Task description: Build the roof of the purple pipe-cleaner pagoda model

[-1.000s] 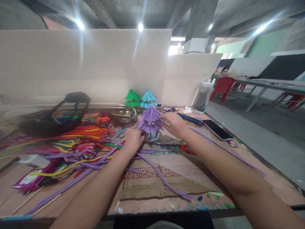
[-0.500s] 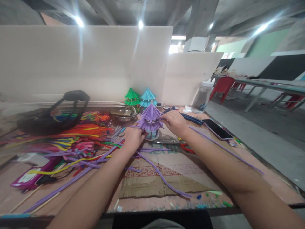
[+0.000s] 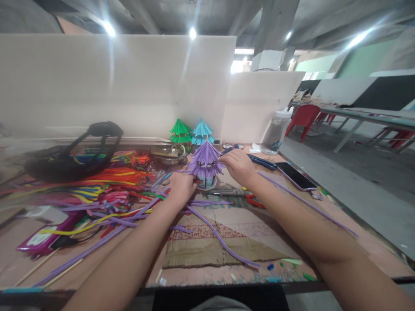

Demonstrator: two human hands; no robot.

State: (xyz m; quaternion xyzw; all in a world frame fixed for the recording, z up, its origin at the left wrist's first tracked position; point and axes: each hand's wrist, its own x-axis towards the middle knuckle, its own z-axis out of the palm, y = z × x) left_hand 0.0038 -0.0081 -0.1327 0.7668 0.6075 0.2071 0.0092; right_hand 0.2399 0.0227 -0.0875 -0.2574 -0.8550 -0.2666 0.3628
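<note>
Purple pagoda [image 3: 205, 160], long axis vert., is set just in front of blue pagoda [image 3: 201, 128] & flanked, abt. equally near, by L hand [image 3: 182, 186] (latter's front-L) & R hand [image 3: 239, 167] (front-R), fingers curled inward, clamping can't be confirmed.

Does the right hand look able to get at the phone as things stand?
Probably yes: the phone lies to the right of the right hand, with nothing seen on top. Its fingers are at the roof of the purple model, though.
</note>
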